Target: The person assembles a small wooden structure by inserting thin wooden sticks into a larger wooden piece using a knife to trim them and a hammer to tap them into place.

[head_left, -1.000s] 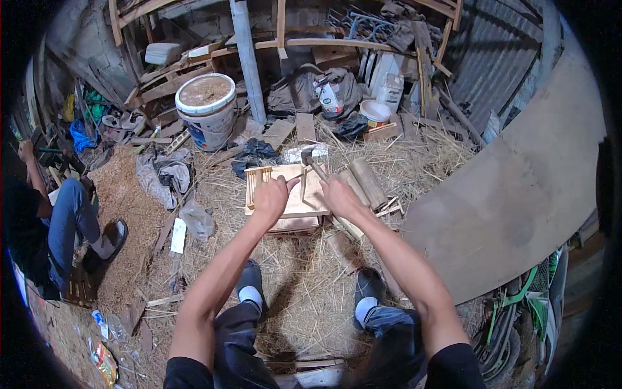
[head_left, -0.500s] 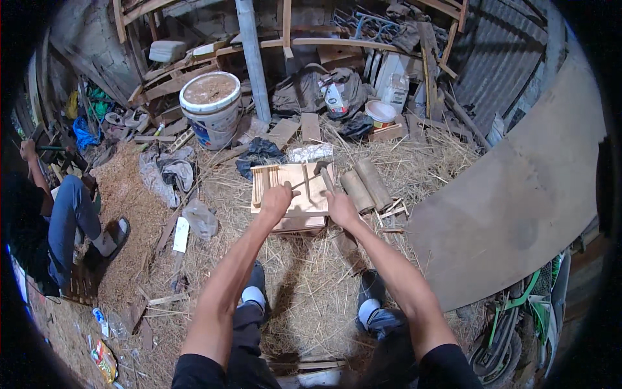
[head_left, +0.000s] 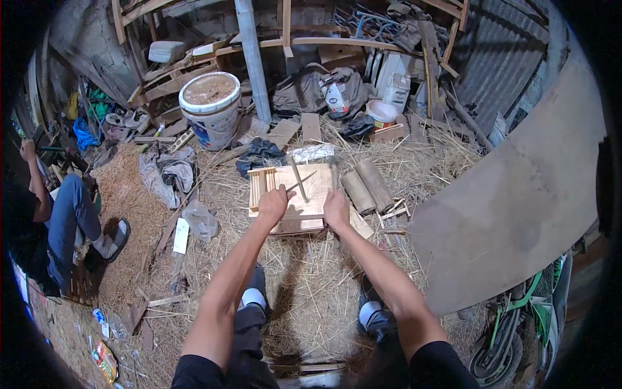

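A pale wooden board (head_left: 317, 188) lies flat on a low wooden block (head_left: 297, 225) in front of me. My left hand (head_left: 273, 205) is closed at the board's left part, gripping a slim dark pointed tool (head_left: 302, 181) that slants up to the right. Whether it is a blade or a spike I cannot tell. A narrow wooden strip (head_left: 298, 179) crosses the board beneath it. Several thin strips (head_left: 262, 183) form a slatted piece at the left edge. At the right edge, my right hand (head_left: 336, 209) is wrapped round a hammer, its handle (head_left: 334, 176) blurred and pointing away from me.
Two round logs (head_left: 367, 187) lie right of the board, on straw. A large sheet (head_left: 505, 194) slopes along the right, above a green motorbike (head_left: 518, 324). Behind stand a filled bucket (head_left: 210, 107) and a post (head_left: 253, 61). Another person (head_left: 71, 220) sits at the left.
The hammer's dark head, plain before over the board's far right, is no longer distinct. My right hand has shifted slightly. The narrow strip leans further left at its far end.
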Available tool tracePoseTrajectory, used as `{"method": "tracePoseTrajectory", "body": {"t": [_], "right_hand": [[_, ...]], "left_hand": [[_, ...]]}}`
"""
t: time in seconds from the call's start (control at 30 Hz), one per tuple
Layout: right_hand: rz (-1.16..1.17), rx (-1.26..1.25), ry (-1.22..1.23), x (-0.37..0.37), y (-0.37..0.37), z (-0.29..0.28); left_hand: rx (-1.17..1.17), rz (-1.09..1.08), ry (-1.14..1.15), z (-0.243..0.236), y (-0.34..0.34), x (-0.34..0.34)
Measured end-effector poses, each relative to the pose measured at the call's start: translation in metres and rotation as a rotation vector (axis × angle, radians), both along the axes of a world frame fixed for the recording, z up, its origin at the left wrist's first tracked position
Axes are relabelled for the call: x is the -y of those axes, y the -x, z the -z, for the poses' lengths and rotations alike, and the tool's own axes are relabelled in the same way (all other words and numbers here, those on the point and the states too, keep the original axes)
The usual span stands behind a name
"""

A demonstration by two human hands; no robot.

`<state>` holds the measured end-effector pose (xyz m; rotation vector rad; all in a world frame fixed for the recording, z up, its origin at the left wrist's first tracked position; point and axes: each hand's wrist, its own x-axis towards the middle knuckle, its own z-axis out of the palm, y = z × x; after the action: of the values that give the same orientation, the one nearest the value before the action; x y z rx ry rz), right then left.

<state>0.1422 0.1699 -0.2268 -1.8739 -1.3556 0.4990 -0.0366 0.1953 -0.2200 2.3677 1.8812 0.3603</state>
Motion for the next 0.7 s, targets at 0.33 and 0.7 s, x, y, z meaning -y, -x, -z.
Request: {"method": "tracePoseTrajectory", "body": {"t": [0.33,0.7], "right_hand": [[-0.365,0.322,0.218,0.005,-0.001,0.049],[-0.597,-0.834,0.506,0.052,0.030,-0.152]], "left_hand": [[0.691,-0.118,0.433,-0.051,0.005,0.000],[0.842,0.053,0.369,-0.112,-0.021,0.059]]}}
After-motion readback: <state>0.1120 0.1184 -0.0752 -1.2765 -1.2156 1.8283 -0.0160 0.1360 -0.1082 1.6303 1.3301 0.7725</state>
